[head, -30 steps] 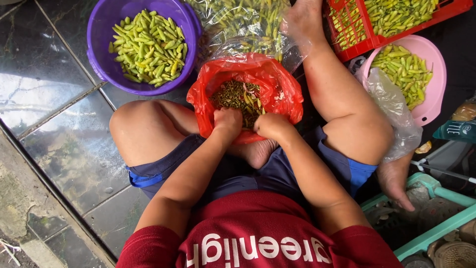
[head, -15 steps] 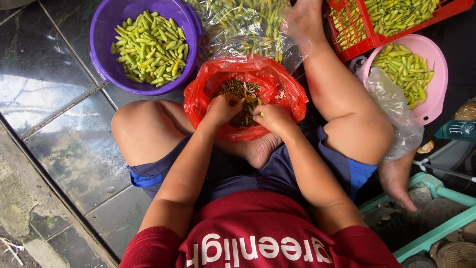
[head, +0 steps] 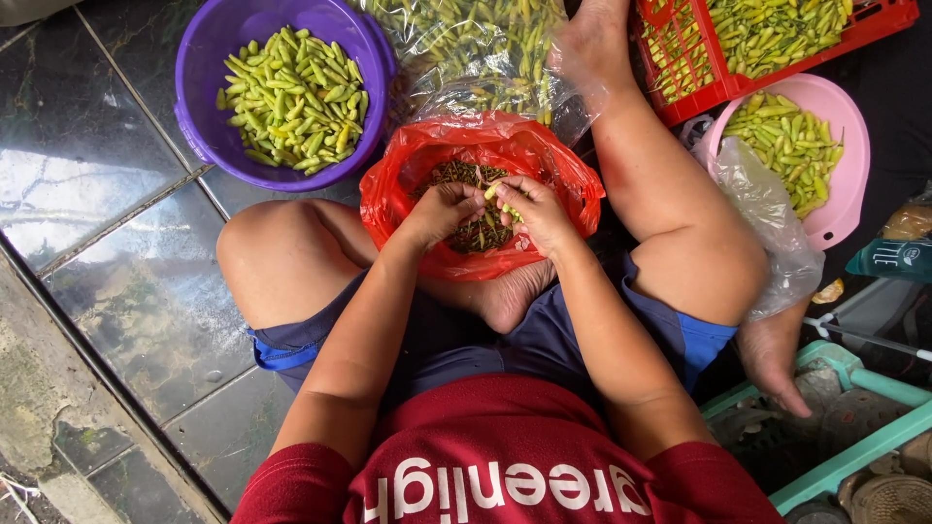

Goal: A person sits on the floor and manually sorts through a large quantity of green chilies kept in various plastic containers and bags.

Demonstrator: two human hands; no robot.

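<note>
I sit cross-legged on a tiled floor. Both hands meet over a red plastic bag that holds a dark heap of chilli stems. My left hand and my right hand pinch a small pale green chilli between their fingertips above the bag. A purple bowl of green chillies stands to the upper left. A clear plastic bag of chillies lies behind the red bag.
A red crate of chillies and a pink bowl of chillies sit at the upper right, with a crumpled clear bag by my right knee. Another person's foot rests at right beside a teal frame.
Both hands have moved up from my lap to over the red bag's opening, and they now hold a chilli together.
</note>
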